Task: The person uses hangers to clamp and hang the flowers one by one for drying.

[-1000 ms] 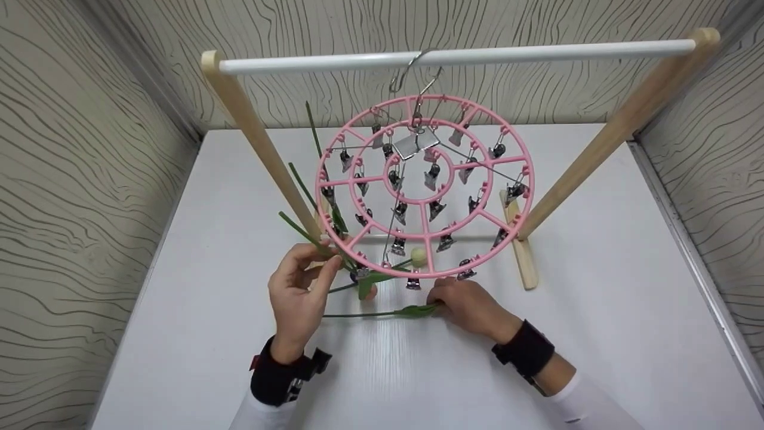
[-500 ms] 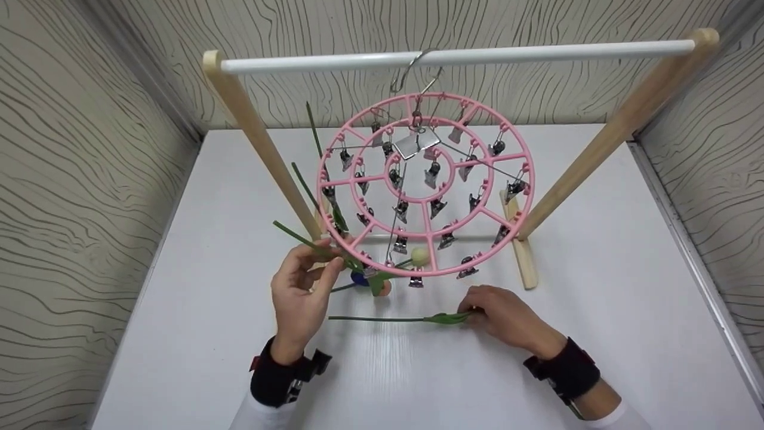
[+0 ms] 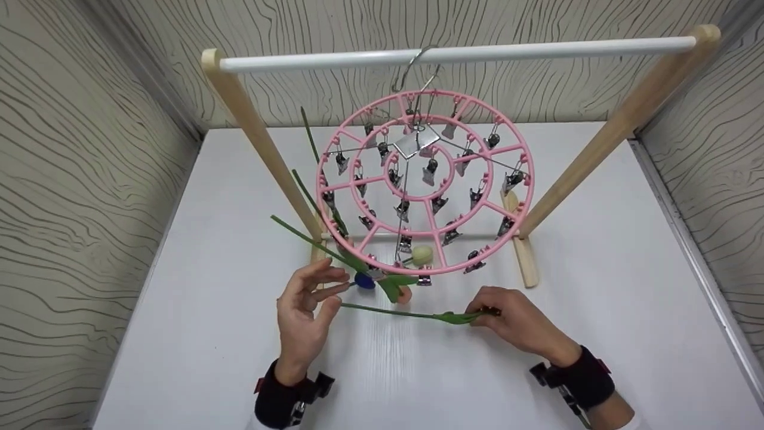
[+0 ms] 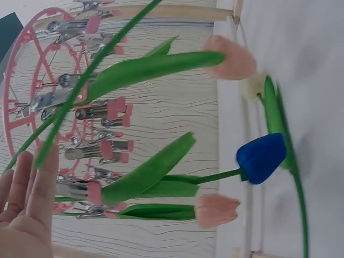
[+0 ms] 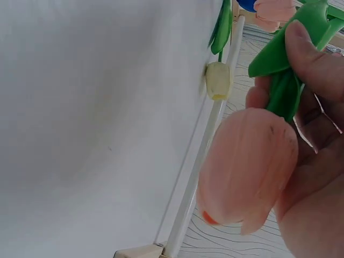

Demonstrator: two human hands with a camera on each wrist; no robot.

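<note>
Pinching a pink tulip [image 5: 248,164] in the right hand [image 3: 518,322] is what I've got here; thumb and fingers curl round the green bit just under the bloom, and the wrist view shows the flower head snug against the palm; its long stem [image 3: 388,312] runs out level from that hand toward the left hand [image 3: 305,316], just above the white table [image 3: 179,310].

The left hand holds nothing as far as I can see; fingers spread and relaxed, fingertips [image 3: 340,276] just below the near rim of the pink clip hanger [image 3: 425,182], close to a blue tulip [image 3: 364,280] dangling from that rim; I can't tell if they touch it.

More flowers hang off the hanger's near edge too; a cream tulip [image 3: 422,255] and another pink one [image 3: 404,294] beside the blue, with green stems poking up past the hanger's left side.

The hanger itself hangs by a metal hook [image 3: 415,63] from a white rail [image 3: 537,49], carried on slanted wooden legs [image 3: 262,143] either side of it; patterned walls [image 3: 77,179] all round.
</note>
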